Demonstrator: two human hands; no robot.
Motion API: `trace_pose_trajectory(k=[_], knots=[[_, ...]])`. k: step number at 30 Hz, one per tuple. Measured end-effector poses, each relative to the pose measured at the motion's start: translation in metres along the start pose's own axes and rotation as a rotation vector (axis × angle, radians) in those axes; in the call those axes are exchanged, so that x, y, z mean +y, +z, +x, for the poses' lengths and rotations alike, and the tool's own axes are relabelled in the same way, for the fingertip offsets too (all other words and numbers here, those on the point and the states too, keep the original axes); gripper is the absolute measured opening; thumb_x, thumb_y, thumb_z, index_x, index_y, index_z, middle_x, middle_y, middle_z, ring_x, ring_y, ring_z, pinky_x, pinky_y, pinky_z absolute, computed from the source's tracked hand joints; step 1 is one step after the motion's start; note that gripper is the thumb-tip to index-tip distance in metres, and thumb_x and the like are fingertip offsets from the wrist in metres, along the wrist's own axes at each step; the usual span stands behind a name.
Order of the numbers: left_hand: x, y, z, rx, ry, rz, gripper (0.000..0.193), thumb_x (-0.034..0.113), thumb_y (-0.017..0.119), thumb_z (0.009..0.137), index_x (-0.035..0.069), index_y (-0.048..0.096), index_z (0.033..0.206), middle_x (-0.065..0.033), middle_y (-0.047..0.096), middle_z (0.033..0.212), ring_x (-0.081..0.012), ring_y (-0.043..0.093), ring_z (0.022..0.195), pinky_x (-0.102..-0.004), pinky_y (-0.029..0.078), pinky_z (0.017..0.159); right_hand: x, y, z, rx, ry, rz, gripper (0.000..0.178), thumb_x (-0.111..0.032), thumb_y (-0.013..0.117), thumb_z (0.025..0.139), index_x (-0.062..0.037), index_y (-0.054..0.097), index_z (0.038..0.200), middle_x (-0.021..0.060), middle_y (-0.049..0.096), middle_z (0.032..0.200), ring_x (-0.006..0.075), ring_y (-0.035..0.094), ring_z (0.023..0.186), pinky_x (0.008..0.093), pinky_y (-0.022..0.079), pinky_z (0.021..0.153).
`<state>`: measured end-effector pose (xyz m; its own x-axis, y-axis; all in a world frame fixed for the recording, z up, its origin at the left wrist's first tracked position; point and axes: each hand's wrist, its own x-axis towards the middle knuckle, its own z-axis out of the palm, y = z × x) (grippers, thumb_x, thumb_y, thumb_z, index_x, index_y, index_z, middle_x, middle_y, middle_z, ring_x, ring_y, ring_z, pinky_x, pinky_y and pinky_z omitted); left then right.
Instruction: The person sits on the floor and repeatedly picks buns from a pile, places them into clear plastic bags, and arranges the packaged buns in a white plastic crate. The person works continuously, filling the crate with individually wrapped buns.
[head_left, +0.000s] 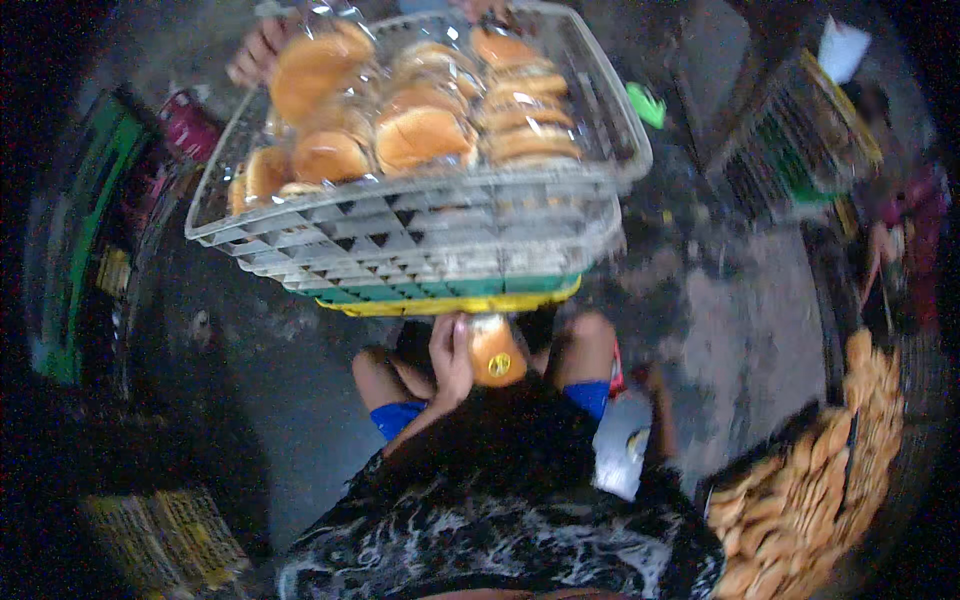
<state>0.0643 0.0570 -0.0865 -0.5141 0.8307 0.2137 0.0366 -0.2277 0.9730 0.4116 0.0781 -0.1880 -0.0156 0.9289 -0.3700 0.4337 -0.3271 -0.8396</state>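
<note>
My left hand [452, 362] is closed on a bun in clear wrap [498, 352] that carries a round yellow label, close to my body. Just beyond it stands a stack of plastic crates [420, 245], grey above, green and yellow at the bottom. Bagged golden buns [425, 138] fill the top crate. Off to my right side, my right hand [652, 380] is dark and blurred, so its fingers do not show clearly. Beside that forearm is a white plastic bag [620, 450], and a small red thing [616, 366] lies near the hand.
Another person's hand [262, 48] is at the crate's far left by a bag of buns. Many unwrapped buns [800, 500] lie at the lower right. More crates [800, 140] stand at the far right, and a yellowish slatted crate [165, 540] is at the lower left.
</note>
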Motion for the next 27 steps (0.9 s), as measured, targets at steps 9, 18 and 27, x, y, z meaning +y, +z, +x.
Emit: trace_pose_trajectory(k=[9,18,27], knots=[[0.069,0.009,0.009,-0.232,0.848,0.256,0.022,0.019,0.052,0.077,-0.002,0.057,0.081,-0.0137,0.054,0.082,-0.028,0.053,0.072,-0.0361,0.044,0.065,-0.274,0.077,-0.047,-0.302,-0.89,-0.02,0.019,-0.017,0.056,0.075,-0.0007,0.059,0.082,0.015,0.051,0.113,0.0246,0.05,0.103,0.0341,0.041,0.083],[0.087,-0.021,0.011,-0.157,0.544,0.223,0.025,0.02,0.046,0.083,-0.003,0.054,0.08,-0.0169,0.059,0.078,-0.0253,0.056,0.067,-0.0331,0.045,0.065,-0.266,0.136,-0.014,-0.616,-0.531,0.292,0.034,-0.016,0.061,0.074,0.002,0.052,0.101,0.0108,0.055,0.102,0.0165,0.052,0.094,0.0275,0.041,0.082],[0.249,-0.019,0.18,0.133,0.775,0.047,0.03,0.028,0.039,0.089,0.001,0.053,0.092,-0.0079,0.056,0.086,-0.0146,0.052,0.078,-0.0283,0.043,0.069,-0.363,0.093,-0.045,-0.017,-0.918,0.092,0.033,-0.024,0.063,0.076,0.0016,0.057,0.097,0.0116,0.061,0.09,0.0167,0.057,0.084,0.0295,0.045,0.074]])
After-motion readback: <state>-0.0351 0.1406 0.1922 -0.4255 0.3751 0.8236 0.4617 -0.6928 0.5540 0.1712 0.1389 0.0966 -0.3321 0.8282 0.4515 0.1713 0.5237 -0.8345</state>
